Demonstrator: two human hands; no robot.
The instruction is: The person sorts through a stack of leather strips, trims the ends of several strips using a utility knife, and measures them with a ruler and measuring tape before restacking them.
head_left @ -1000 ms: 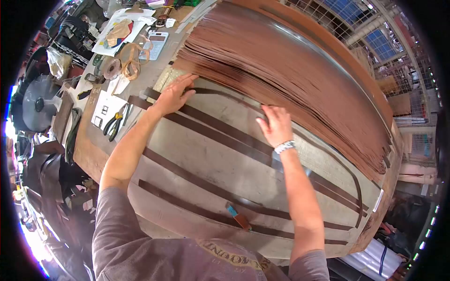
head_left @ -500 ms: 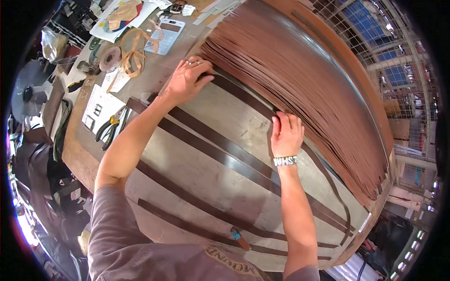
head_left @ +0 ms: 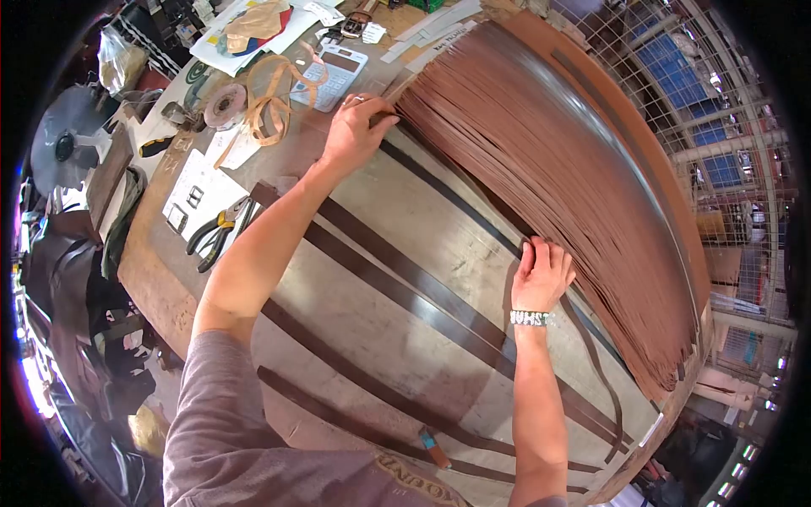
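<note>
A long dark brown leather strip runs between my hands along the near edge of a thick stack of brown leather strips. My left hand pinches its far-left end, close to the stack's corner. Further along, my right hand grips the same strip with fingers closed. The strip's loose tail curves down past my right hand to the table. Nearer me, more dark strips lie on the grey table surface, among them one long strip.
Yellow-and-black pliers and small buckles lie at left. Behind them are a calculator, a tape roll and a tangled tan strip. A small blue-and-brown block sits near my body. A wire mesh rack stands beyond the stack.
The held strip has turned from showing its broad brown face to a narrow dark edge. Both hands appear further right in view, as does much of the left-side scene, so the camera shifted too.
</note>
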